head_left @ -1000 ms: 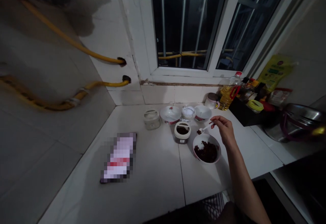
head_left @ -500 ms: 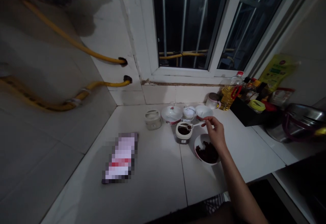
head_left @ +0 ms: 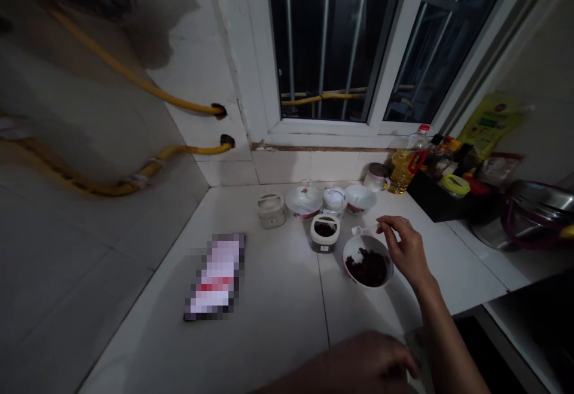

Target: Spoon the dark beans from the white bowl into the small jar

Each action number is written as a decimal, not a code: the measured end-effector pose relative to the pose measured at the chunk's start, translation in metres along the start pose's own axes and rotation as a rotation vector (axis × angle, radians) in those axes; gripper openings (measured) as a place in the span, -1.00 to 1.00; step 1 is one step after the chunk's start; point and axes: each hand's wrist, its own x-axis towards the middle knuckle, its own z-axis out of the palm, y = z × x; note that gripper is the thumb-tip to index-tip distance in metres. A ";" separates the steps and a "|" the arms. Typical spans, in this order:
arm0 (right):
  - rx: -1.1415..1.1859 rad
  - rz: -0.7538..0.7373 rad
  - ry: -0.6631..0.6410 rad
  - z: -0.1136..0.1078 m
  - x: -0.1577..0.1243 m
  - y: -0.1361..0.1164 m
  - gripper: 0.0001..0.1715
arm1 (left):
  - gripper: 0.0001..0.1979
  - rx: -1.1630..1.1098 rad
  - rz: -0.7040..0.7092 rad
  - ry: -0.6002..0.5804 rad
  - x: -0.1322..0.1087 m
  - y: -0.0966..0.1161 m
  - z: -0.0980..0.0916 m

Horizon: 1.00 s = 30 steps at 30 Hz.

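Pinching white spoon [head_left: 361,230], right hand [head_left: 406,249], over dark-filled bowl [head_left: 354,256]; yellow packet [head_left: 491,125] unreadable.

The right hand [head_left: 406,249] hangs palm-down with the wrist bent, its fingertips [head_left: 384,221] pinched toward the thumb, and the bare forearm [head_left: 448,340] rises from the lower right. The left hand [head_left: 363,364] sits blurred at the bottom edge, fingers loosely curled.

White tiled countertop [head_left: 278,298], blurred flat item [head_left: 216,277], white jar [head_left: 271,210], white bowl [head_left: 304,200], dark-filled tub [head_left: 324,232], bowl of dark food [head_left: 368,268]
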 end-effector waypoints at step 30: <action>0.336 0.549 -0.327 0.011 -0.028 0.004 -0.77 | -0.66 0.379 0.024 0.649 -0.011 -0.093 -0.069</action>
